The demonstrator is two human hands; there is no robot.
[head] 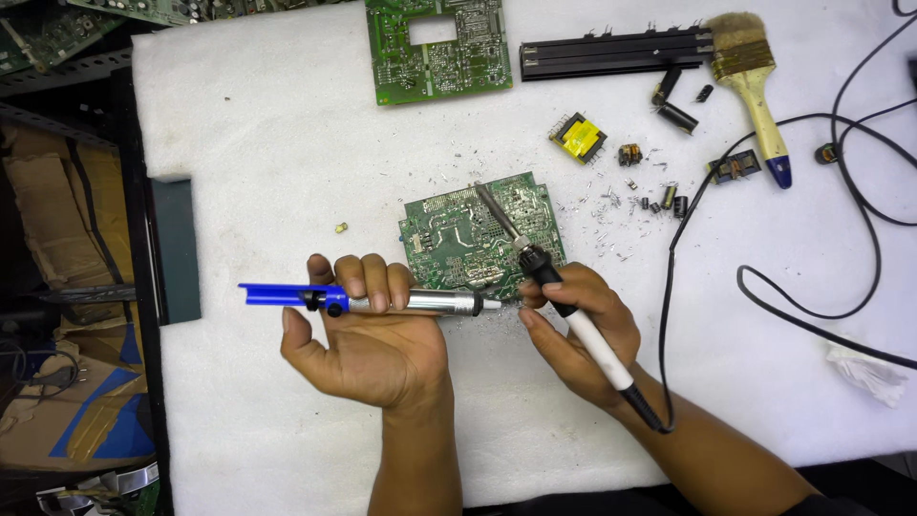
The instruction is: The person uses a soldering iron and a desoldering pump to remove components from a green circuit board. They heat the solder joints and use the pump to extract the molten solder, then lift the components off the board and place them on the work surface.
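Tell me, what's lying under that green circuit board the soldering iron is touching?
The circuit board lies on a white foam sheet strewn with metal scraps. Anything directly beneath the board is hidden.

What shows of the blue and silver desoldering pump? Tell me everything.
The blue and silver desoldering pump is a slim tube: a blue plastic plunger end pointing left, a dark button near the join, a silver metal barrel and a pale tip. It lies level in the left hand, fingers curled over it, its tip at the near edge of the green circuit board.
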